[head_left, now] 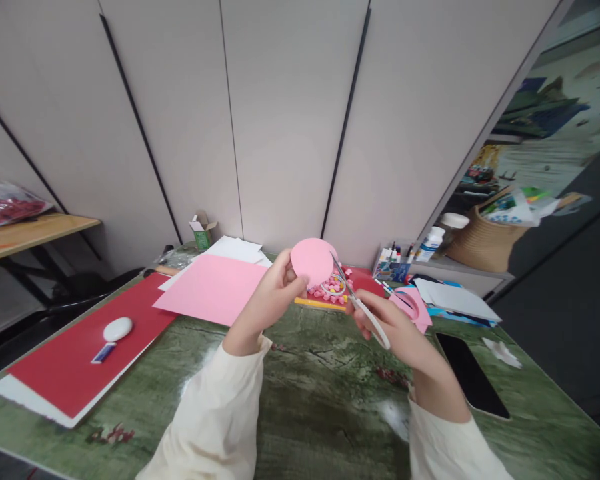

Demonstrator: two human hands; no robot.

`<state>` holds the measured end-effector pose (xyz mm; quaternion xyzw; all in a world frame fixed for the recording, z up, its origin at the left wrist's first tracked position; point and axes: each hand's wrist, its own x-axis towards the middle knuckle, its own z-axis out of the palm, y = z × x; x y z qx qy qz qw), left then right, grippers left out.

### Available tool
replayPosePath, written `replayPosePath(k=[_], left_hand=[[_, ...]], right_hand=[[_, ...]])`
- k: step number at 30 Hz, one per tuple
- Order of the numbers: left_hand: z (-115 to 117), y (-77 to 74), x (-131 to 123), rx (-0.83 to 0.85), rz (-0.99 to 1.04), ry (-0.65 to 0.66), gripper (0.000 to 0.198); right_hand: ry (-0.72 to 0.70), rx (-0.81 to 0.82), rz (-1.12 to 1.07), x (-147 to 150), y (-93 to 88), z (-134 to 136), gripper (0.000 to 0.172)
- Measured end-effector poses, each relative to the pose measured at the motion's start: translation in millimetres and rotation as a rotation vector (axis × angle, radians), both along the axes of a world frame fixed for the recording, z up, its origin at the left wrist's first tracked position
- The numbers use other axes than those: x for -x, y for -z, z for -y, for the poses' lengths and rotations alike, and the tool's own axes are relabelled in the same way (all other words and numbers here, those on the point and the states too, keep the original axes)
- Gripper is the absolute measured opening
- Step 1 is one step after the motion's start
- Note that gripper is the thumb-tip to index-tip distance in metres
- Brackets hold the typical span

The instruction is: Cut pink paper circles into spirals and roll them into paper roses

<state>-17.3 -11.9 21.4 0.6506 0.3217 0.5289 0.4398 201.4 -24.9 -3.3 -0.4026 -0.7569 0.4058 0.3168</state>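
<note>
My left hand [285,277] pinches a round pink paper disc [312,259] by its lower left edge, raised above the table. In my right hand [375,313] is a pair of scissors [373,323] with white handles. Its blades reach up to the disc's right edge; whether they touch the paper is hard to tell. Behind the hands lie small pink and yellow pieces [325,291] on something red, with a yellow pencil-like stick [320,304] in front. A pink sheet with a round cut-out [415,308] rests to the right of the scissors.
Large pink paper [215,288] and red paper [95,347] cover the table's left side, with a white oval object [118,329] and an eraser-like block [103,353] on top. A black phone [473,373] lies at right. Behind stand a pen holder [393,265] and white bottle [430,244].
</note>
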Motion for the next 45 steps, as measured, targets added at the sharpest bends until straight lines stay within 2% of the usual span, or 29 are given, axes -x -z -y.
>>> replayPosePath(k=[7, 16, 28, 36, 45], left_hand=[[1, 2.5, -5, 0.039, -0.005, -0.006, 0.029], [4, 1.3, -1, 0.012, -0.153, -0.025, 0.018], [5, 0.1, -1, 0.021, -0.143, 0.011, 0.017], [5, -0.5, 2, -0.005, -0.205, 0.015, 0.015], [4, -0.7, 7, -0.01, -0.268, 0.052, 0.023]], right_hand=[[-0.008, 0.023, -0.036, 5, 0.0, -1, 0.026], [-0.016, -0.021, -0.005, 1, 1.9, -1, 0.023], [-0.008, -0.044, 0.055, -3, 1.4, -3, 0.026], [-0.009, -0.03, 0.073, -7, -3.0, 0, 0.025], [-0.032, -0.008, 0.148, -16, -8.5, 1, 0.026]])
